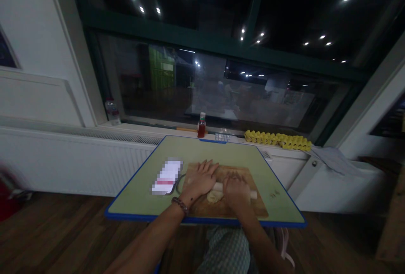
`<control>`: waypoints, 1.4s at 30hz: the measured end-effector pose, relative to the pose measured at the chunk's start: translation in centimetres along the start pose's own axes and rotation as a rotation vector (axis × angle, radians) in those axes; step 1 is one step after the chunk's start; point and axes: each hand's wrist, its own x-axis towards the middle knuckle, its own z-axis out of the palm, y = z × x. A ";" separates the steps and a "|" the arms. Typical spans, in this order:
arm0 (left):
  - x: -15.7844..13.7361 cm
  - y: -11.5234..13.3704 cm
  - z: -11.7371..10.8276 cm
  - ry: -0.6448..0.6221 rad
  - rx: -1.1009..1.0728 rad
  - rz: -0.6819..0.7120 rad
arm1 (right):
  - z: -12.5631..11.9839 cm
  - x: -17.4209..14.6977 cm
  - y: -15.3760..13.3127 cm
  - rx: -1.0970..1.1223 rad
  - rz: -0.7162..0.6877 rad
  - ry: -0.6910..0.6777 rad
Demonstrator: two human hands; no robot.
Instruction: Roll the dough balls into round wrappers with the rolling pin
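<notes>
A wooden rolling pin [253, 194] lies across a wooden cutting board [259, 210], its middle showing between my hands. My left hand [202, 178] rests over the pin's left part with its fingers stretched out and spread; a beaded bracelet circles that wrist. Over the right part of the pin my right hand [236, 189] is bent, its fingers curled across the wood. Pale dough [215, 196] sits on the board just below the pin, between the two hands. Some of the dough may be hidden under them.
The board lies on a small blue-edged table [136, 198]. Left of it is a phone [167, 177] with a blurred screen. On the sill stand a red sauce bottle [201, 126], a yellow egg carton [278, 139] and a plastic bottle [112, 112]. A grey cloth [335, 160] hangs at right.
</notes>
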 end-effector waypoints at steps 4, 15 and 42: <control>-0.8 -0.1 0.2 0.057 0.013 0.081 | -0.1 -1.0 -1.0 0.019 0.127 -0.001; -3.8 -0.1 0.0 0.183 -0.035 0.122 | 0.1 -3.6 -3.0 0.064 0.197 0.106; -3.2 0.3 -3.6 0.305 -0.064 -0.029 | 4.5 4.2 3.0 0.388 -0.180 0.160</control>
